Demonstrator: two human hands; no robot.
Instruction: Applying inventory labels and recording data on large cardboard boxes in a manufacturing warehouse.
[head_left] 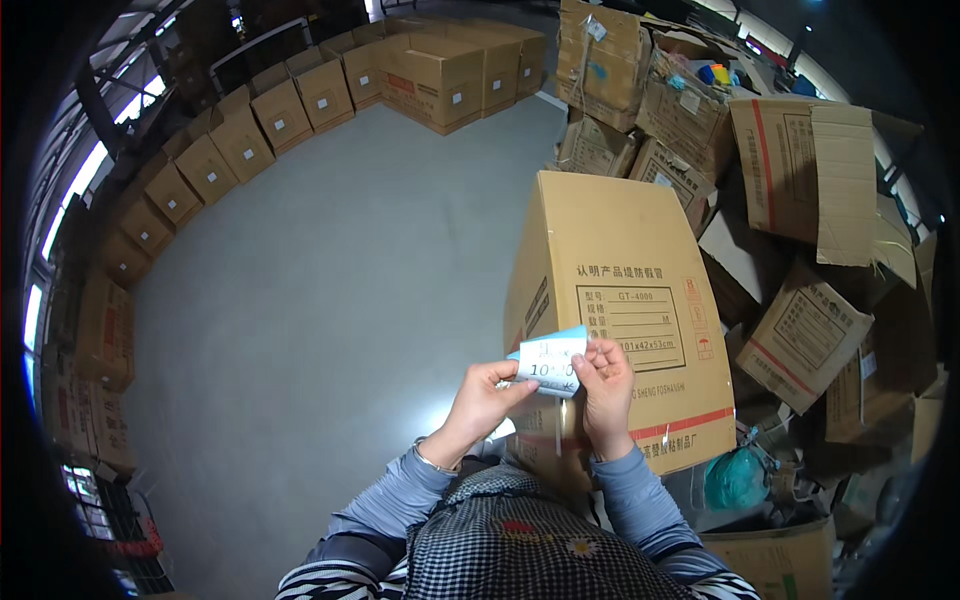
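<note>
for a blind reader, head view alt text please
A person's left hand and right hand hold a white-and-blue paper slip before a large brown cardboard box. Brown cardboard cartons line the grey floor, with a carton heap at right.

The label was white with dark marks on it, and the piece behind it was light blue. The big carton was of brown colour, with dark printing, a red band and a small red print. The sleeves were greyish blue, and the lower cloth had black and white stripes. The apron carried a small dark-and-white check, with one white flower, yellow in its middle. The floor was grey, and the bag was blue-green.
</note>
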